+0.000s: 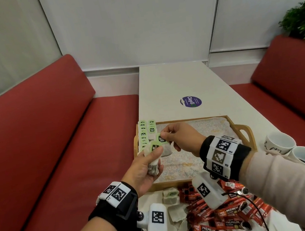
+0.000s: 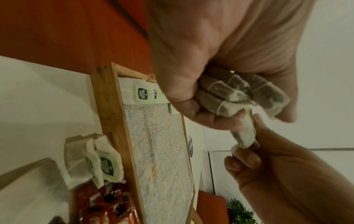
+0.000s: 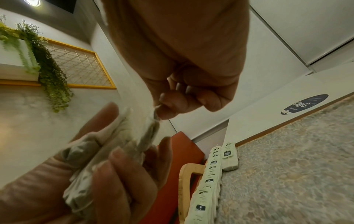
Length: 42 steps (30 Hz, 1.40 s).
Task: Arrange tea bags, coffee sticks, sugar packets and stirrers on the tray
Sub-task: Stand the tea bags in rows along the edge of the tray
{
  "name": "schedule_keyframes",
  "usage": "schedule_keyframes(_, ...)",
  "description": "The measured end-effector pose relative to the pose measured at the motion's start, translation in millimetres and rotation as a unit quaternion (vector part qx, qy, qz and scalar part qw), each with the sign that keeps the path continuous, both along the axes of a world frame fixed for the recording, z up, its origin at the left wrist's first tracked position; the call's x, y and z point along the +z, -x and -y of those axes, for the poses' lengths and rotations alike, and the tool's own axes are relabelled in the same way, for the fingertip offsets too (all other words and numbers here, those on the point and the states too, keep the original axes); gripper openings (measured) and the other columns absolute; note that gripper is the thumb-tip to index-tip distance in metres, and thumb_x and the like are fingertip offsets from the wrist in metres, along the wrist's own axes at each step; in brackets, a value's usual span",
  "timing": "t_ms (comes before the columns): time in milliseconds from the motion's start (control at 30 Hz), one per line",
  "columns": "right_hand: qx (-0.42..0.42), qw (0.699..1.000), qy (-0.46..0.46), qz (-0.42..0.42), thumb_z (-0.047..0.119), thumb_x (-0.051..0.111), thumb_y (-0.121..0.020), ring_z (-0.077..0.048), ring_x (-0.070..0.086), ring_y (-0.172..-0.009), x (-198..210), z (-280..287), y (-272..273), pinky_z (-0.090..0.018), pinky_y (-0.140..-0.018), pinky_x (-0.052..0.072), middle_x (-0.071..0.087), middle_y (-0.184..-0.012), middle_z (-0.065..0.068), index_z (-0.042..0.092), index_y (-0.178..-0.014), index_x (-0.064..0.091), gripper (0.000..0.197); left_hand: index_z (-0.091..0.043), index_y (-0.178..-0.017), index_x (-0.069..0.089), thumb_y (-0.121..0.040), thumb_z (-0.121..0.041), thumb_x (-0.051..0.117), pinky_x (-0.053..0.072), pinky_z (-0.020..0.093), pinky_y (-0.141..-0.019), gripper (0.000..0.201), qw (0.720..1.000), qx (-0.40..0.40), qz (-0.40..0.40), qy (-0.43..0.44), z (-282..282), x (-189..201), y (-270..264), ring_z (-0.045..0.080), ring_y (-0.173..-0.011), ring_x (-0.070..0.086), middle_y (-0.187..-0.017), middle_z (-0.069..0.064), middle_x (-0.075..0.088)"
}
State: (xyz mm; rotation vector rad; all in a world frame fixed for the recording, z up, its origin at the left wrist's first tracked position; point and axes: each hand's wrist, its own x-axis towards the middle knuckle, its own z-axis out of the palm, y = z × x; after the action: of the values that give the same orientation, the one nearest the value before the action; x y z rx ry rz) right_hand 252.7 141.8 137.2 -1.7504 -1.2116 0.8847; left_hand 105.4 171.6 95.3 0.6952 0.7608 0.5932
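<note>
My left hand [image 1: 150, 164] grips a bundle of tea bags [image 2: 239, 94] above the tray's left half, thumb on a green tag. My right hand [image 1: 165, 134] pinches the top of one tea bag [image 1: 162, 143] that still touches the bundle; the right wrist view shows this bag [image 3: 149, 131] hanging from the pinch. The wooden tray [image 1: 244, 128] has a speckled cloth liner. Two rows of green-tagged tea bags [image 1: 143, 134] lie along its left side, the second row [image 1: 152, 127] short. Red coffee sticks [image 1: 219, 215] are heaped on the table in front of the tray.
Loose tea bags [image 1: 170, 195] lie between the tray and the coffee sticks. Two white cups [image 1: 280, 141] stand right of the tray. A round purple sticker [image 1: 190, 101] marks the table beyond it. Red benches [image 1: 64, 146] flank the narrow white table.
</note>
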Motion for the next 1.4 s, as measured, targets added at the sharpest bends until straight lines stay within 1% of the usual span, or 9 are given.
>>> schedule_keyframes(100,0.001,1.0,-0.002,-0.002,0.018,0.054,-0.096,-0.011,0.041,-0.041,1,0,0,-0.018,-0.041,0.033,0.061,-0.069,-0.001,0.007,-0.084,0.064,0.018,-0.015,-0.105,0.058,-0.08,-0.01,0.07,0.05,0.018,-0.047,0.028,0.999,0.005,-0.036,-0.02,1,-1,-2,0.007,-0.058,0.05,-0.074,-0.004,0.058)
schedule_keyframes(300,-0.014,1.0,-0.014,-0.013,0.025,0.05,-0.098,-0.012,0.046,-0.041,0,5,-2,-0.022,-0.049,0.041,0.067,-0.073,0.0,0.01,-0.091,0.062,0.02,-0.015,-0.108,0.061,-0.082,-0.013,0.069,0.05,0.018,-0.046,0.028,0.999,0.034,-0.037,-0.009,-3,-5,-4,0.005,-0.054,0.052,-0.076,-0.003,0.059)
schedule_keyframes(367,-0.016,0.999,-0.029,0.001,0.02,0.052,-0.096,-0.012,0.047,-0.042,0,10,-3,-0.022,-0.053,0.043,0.067,-0.074,0.001,0.012,-0.088,0.059,0.013,-0.016,-0.101,0.063,-0.083,-0.013,0.068,0.05,0.018,-0.046,0.019,0.998,0.054,-0.031,-0.005,-6,-5,-5,0.003,-0.052,0.053,-0.071,-0.004,0.06)
schedule_keyframes(467,0.004,0.999,-0.043,0.007,0.008,0.063,-0.087,-0.008,0.049,-0.047,-3,17,-3,-0.016,-0.049,0.044,0.061,-0.074,0.0,0.012,-0.084,0.058,0.007,-0.016,-0.098,0.064,-0.085,-0.012,0.066,0.05,0.017,-0.046,0.014,0.997,0.079,-0.025,-0.003,-10,-3,-6,0.002,-0.051,0.058,-0.066,-0.005,0.062)
schedule_keyframes(600,0.02,0.998,-0.032,0.055,0.011,0.075,-0.078,0.006,0.051,-0.047,-11,17,-3,-0.014,-0.051,0.044,0.063,-0.076,0.005,0.02,-0.08,0.061,0.016,-0.011,-0.112,0.062,-0.087,-0.012,0.063,0.05,0.016,-0.047,0.025,0.997,0.082,-0.013,-0.007,-12,-4,-8,0.004,-0.062,0.064,-0.08,-0.001,0.067)
schedule_keyframes(733,0.009,0.994,-0.054,0.094,0.019,0.074,-0.079,0.01,0.052,-0.052,-17,14,-4,-0.013,-0.057,0.042,0.062,-0.075,0.011,0.024,-0.077,0.062,0.014,-0.007,-0.123,0.058,-0.086,-0.01,0.063,0.052,0.017,-0.05,0.037,0.997,0.082,0.006,-0.004,-12,-6,-11,0.006,-0.069,0.063,-0.093,0.003,0.066)
schedule_keyframes(1000,-0.012,0.99,-0.053,0.129,0.02,0.071,-0.082,-0.001,0.054,-0.06,-21,17,-4,-0.021,-0.061,0.047,0.062,-0.069,0.01,0.019,-0.074,0.066,0.01,-0.008,-0.124,0.057,-0.087,-0.004,0.062,0.053,0.015,-0.053,0.038,0.994,0.103,0.023,-0.024,-12,-8,-14,0.004,-0.064,0.068,-0.099,0.004,0.069)
schedule_keyframes(1167,-0.017,0.989,-0.073,0.126,0.02,0.074,-0.078,0.0,0.057,-0.062,-22,22,2,-0.01,-0.06,0.045,0.065,-0.068,0.01,0.02,-0.07,0.067,0.011,-0.008,-0.124,0.057,-0.086,-0.001,0.063,0.053,0.016,-0.054,0.039,0.992,0.119,0.012,-0.033,-12,-8,-17,0.011,-0.076,0.066,-0.107,0.008,0.069)
schedule_keyframes(1400,-0.044,0.982,-0.114,0.144,0.029,0.074,-0.078,-0.01,0.061,-0.068,-20,23,9,-0.024,-0.063,0.049,0.067,-0.07,0.004,0.025,-0.07,0.066,0.011,-0.011,-0.123,0.057,-0.085,-0.001,0.063,0.053,0.017,-0.056,0.039,0.993,0.106,0.006,-0.057,-8,-10,-18,0.01,-0.077,0.064,-0.104,0.005,0.068)
